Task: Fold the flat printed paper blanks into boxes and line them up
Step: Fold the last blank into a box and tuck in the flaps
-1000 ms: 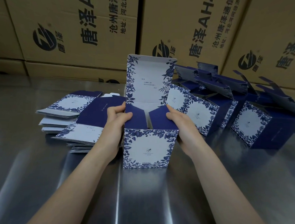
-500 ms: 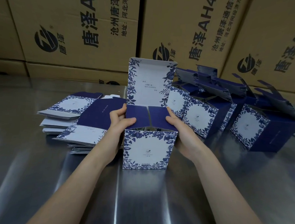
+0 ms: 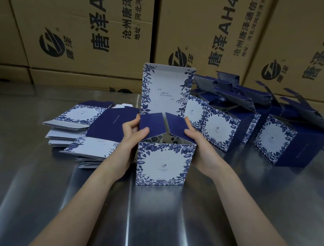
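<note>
Blue-and-white printed card forms the box, which stands upright on the steel table with its front panel toward the person. Its lid stands vertical at the rear.

The navy left flap and right flap tilt inward over the open top, with a gap between them.

Left hand: the forearm enters from the lower left. The thumb lies across the left flap and the fingers run up behind its outer edge, pinching it.

Right hand: the forearm enters from the lower right. The thumb presses the right flap, the index finger lies along its outer edge, and the palm cups the box's right wall.

Left of the box lies a fanned stack of flat blanks. To its right, finished boxes stand in a row with lids raised. Behind it stand brown cartons.
</note>
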The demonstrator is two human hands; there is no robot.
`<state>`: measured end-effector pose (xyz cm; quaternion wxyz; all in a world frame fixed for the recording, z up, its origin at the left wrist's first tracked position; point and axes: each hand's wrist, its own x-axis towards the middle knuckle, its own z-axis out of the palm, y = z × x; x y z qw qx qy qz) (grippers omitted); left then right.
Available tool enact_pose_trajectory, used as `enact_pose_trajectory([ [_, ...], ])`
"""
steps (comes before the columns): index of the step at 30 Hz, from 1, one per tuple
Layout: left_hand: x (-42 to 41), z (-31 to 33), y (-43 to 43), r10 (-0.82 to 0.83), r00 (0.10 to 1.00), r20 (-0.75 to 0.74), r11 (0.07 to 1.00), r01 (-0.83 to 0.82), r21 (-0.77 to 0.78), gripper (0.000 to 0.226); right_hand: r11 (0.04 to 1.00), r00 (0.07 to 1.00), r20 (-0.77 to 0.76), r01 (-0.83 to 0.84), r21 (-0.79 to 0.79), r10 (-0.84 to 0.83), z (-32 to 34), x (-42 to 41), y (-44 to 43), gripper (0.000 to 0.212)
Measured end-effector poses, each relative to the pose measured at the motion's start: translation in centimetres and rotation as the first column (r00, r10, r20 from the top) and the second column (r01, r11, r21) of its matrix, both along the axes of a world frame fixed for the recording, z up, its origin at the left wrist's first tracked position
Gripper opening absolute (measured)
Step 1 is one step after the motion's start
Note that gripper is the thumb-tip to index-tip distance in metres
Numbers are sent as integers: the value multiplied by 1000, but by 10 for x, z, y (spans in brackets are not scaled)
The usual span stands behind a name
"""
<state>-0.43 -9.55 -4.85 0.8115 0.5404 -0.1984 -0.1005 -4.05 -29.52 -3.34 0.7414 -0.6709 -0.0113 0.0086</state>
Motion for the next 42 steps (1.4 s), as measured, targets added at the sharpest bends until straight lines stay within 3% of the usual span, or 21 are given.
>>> enact_pose_trajectory([
  [7,1,-2,-3,50,998,38,999,-50,-17,56,998,999,45,8,-62,-6,-3,0,-2,77],
  [12,2,0,-1,34,992,123,999,-33,-5,59,991,988,153,36,-128,-16,3,-4,3,48],
  [16,1,-2,0,-21,990,139,1000,19,19,60,990,985,173,32,-138,-8,3,-7,2,41],
  [28,14,-3,-4,70,992,101,996,-76,52,50,984,973,227,66,-163,-27,2,-6,1,43],
  [35,8,0,0,112,983,146,993,-108,-38,79,989,945,322,93,-114,-51,2,-4,-3,49],
  [42,12,3,5,123,968,220,989,-138,58,88,970,914,395,173,-169,-94,4,-6,-3,63],
])
